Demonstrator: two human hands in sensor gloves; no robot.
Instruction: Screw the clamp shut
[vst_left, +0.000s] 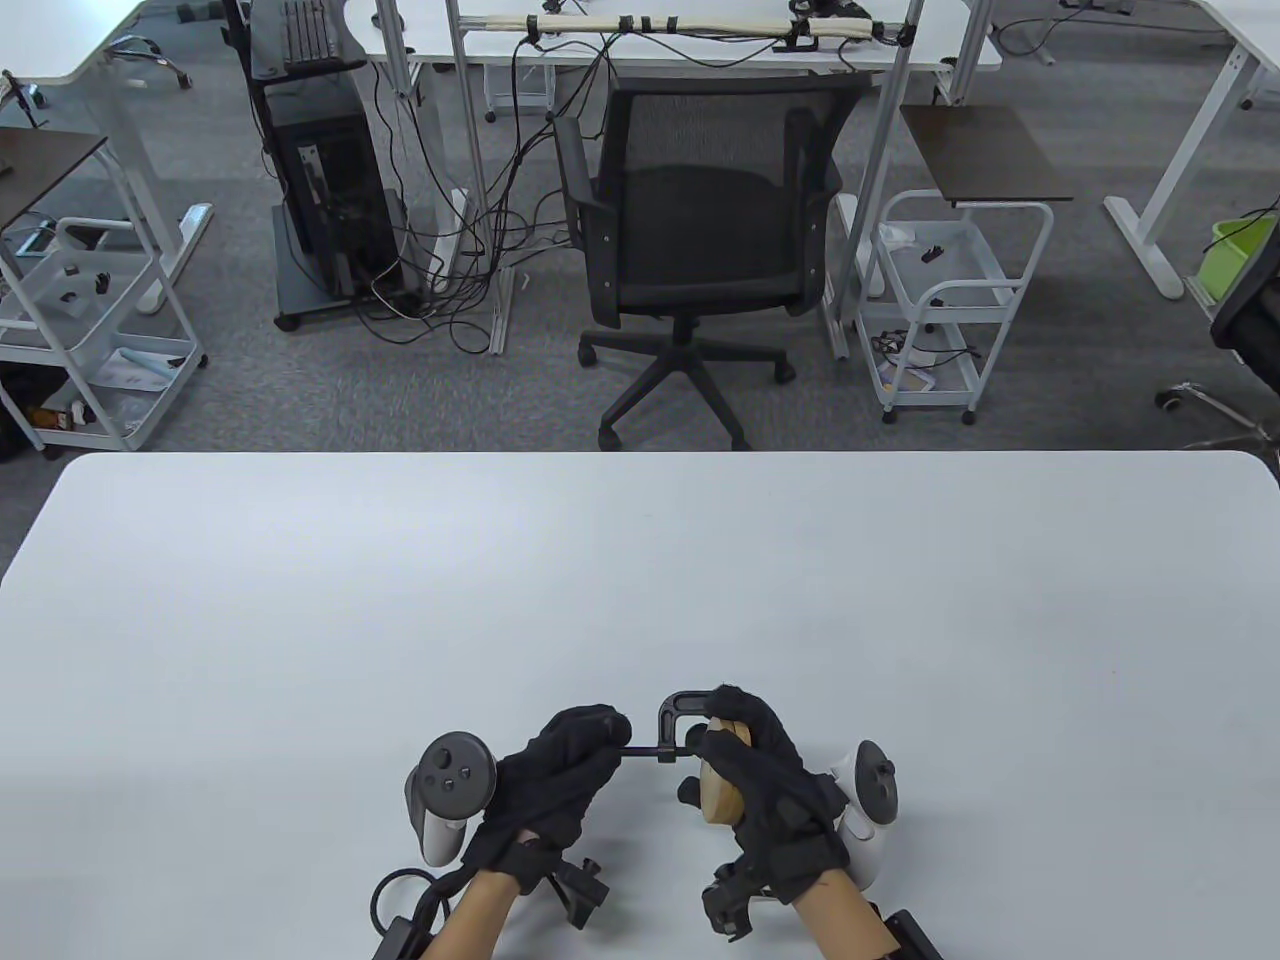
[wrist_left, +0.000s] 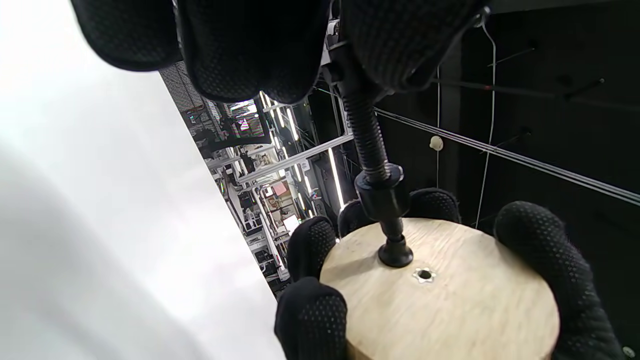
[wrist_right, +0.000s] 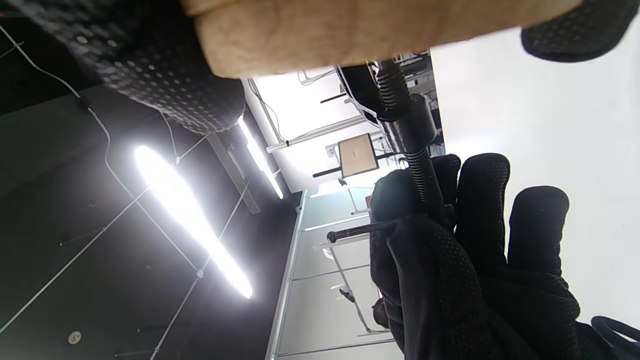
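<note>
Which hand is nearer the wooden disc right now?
Right. The right hand grips the wooden disc around its edge, while the left hand holds the clamp screw's handle end, apart from the disc.

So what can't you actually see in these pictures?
- Far jaw of the clamp: table view, right hand and wood disc cover it.
- Handle bar: right wrist view shows one end only; left hand hides the rest.
- Whether the screw pad presses the disc: left wrist view, too close to tell.
- Disc's back face: hidden in every view.
</note>
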